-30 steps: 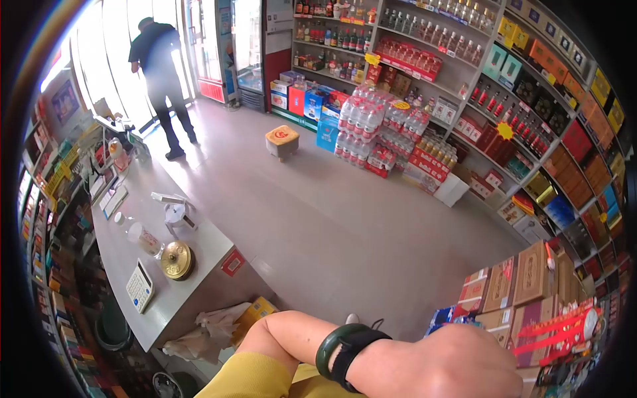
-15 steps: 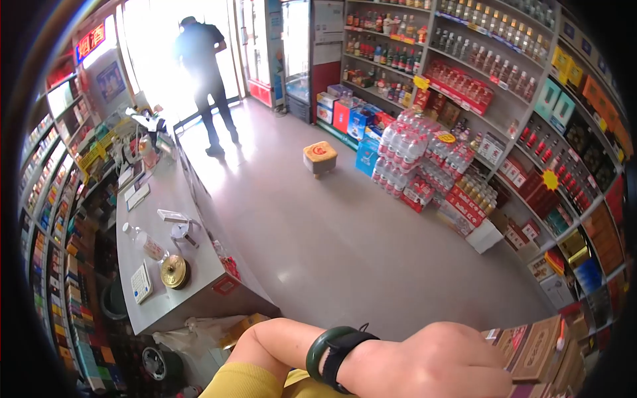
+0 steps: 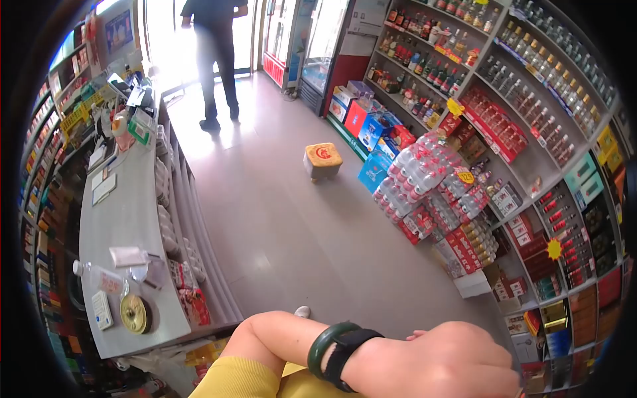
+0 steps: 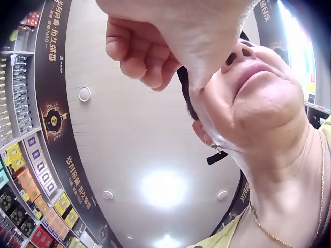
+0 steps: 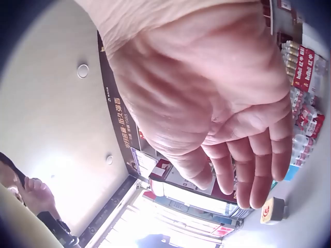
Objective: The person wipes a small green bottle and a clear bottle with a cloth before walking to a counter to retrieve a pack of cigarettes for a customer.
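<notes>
In the head view my left hand [image 3: 448,361] is raised at the lower right, its back towards the camera and the forearm across my body. A dark green bangle [image 3: 325,348] and a black strap [image 3: 352,358] circle its wrist. From below, the left wrist view shows that hand's fingers [image 4: 142,57] loosely curled with nothing in them, overlapping a person's chin. The right wrist view shows my right hand [image 5: 207,98] palm on, its fingers [image 5: 253,165] nearly straight and holding nothing. A yellow sleeve [image 3: 239,378] covers the upper arm.
At left runs a counter [image 3: 106,232] with a calculator [image 3: 101,310], a brass-coloured round object [image 3: 135,314] and a clear bottle [image 3: 103,278]. A stool [image 3: 322,161] stands on the floor. Packs of bottles [image 3: 418,179] are stacked before shelves. A person [image 3: 215,60] stands by the bright doorway.
The head view has turned, shifting the shop about my arm. Cartons at lower right have left view, and the far person's head is now cut off. My left arm stays nearly in place.
</notes>
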Tool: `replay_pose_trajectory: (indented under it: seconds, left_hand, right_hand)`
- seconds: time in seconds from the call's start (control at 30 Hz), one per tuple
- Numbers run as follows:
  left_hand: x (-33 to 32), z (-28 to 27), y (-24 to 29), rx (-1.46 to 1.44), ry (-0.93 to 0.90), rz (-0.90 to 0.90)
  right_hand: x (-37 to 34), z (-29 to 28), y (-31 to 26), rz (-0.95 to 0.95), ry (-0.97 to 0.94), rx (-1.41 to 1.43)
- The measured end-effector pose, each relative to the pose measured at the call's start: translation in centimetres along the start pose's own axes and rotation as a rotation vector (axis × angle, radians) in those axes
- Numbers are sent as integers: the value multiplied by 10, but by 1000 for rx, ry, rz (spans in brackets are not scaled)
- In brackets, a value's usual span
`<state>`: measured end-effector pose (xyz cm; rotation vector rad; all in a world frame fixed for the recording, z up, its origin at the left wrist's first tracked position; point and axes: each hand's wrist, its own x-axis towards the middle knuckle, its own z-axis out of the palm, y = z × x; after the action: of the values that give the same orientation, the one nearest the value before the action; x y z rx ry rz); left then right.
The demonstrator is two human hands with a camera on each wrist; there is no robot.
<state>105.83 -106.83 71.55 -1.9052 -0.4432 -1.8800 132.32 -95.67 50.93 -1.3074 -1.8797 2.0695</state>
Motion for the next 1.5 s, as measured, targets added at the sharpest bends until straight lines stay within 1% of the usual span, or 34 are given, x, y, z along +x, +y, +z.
replay_pose_trajectory:
  seconds: [0.17,0.27,0.33,0.37,0.4,0.43,0.47,0.5,0.53,0.57,0.6,0.63,0.67,0.7,0.73,0.77,0.83,0.9,0.97,1.0,1.03,1.07,1.1,1.13,1.17,1.2,1.23,1.27,1.3,1.33,1.37,1.43,1.47,1.5]
  left_hand:
    - [-17,-31,-80,-28,7,-107]
    - [-47,-46,-126,-219,107,-454]
    - [-74,-67,-165,-138,-78,-640]
    - [-100,-72,-185,-173,-138,-809]
    - [-127,-85,-204,-100,-272,-998]
    - [-168,-94,-226,-35,-333,-1072]
    - [-210,-107,-244,37,-455,-1209]
    - [-253,-122,-259,55,-494,-1310]
    - [-293,-143,-273,34,-619,-1473]
    - [-328,-163,-279,54,-684,-1593]
    - [-371,-183,-282,164,-841,-1685]
    - [-400,-199,-281,195,-888,-1738]
    - [-423,-213,-278,203,-896,-1834]
    - [-445,-225,-274,214,-903,-1930]
    - [-466,-235,-272,206,-1001,-2011]
    - [-482,-243,-273,206,-1091,-2093]
    - [-501,-251,-280,114,-1152,-2250]
    - [-517,-252,-288,40,-1223,-2156]
    - [-534,-248,-305,137,-1405,-2039]
    - [-514,-247,-324,251,-1310,-2023]
    - [-521,-253,-341,249,-1310,-2023]
    - [-530,-258,-356,239,-1392,-2050]
    - [-538,-262,-367,227,-1474,-2077]
    - [-543,-269,-375,226,-1473,-2072]
    - [-551,-282,-386,222,-1453,-2023]
    - [-555,-293,-403,214,-1428,-1974]
    - [-560,-304,-421,212,-1418,-1963]
    - [-553,-315,-444,222,-1339,-2012]
    - [-549,-328,-463,233,-1257,-2061]
    - [-549,-342,-479,294,-1052,-2107]
    - [-543,-353,-503,296,-1040,-2098]
    - [-518,-377,-557,196,-719,-2076]
    - [-507,-385,-584,88,-577,-2140]
    - [-496,-393,-611,75,-585,-2129]
  right_hand:
    - [82,-2,-82,65,-123,-420]
    - [140,-3,-123,126,-241,-686]
    - [183,-7,-136,158,-275,-752]
    - [209,-14,-130,156,-258,-746]
    - [245,-23,-107,95,-201,-405]
    - [280,-32,-92,25,-137,-62]
    - [310,-40,-93,16,-110,-46]
    - [341,-47,-101,64,-171,-77]
    - [373,-52,-107,112,-238,-105]
    - [408,-57,-111,105,-228,-84]
    - [445,-63,-117,149,-290,-163]
    - [478,-67,-120,196,-353,-242]
    - [509,-69,-122,196,-348,-218]
    - [540,-66,-124,245,-434,-340]
    - [571,-64,-127,288,-522,-467]
    - [602,-60,-123,277,-524,-454]
    - [644,-40,-99,318,-774,-840]
    - [655,-16,-107,331,-1007,-960]
    - [684,4,-56,213,-1279,-1211]
    - [697,8,-34,201,-1239,-1129]
    - [711,9,-26,192,-1199,-1046]
    - [720,11,-61,79,-1235,-1123]
    - [734,9,-67,83,-1236,-1125]
    - [749,9,-73,72,-1241,-1140]
    - [768,9,-81,57,-1237,-1160]
    - [784,8,-81,22,-1143,-1120]
    - [803,4,-82,27,-1132,-1132]
    - [819,3,-92,104,-1160,-1096]
    - [840,0,-89,179,-1186,-1057]
    - [854,-5,-85,202,-1015,-913]
    - [874,-4,-82,200,-1008,-926]
    - [903,-3,-90,279,-792,-705]
    - [911,3,-128,151,-839,-849]
    - [925,8,-158,155,-823,-848]
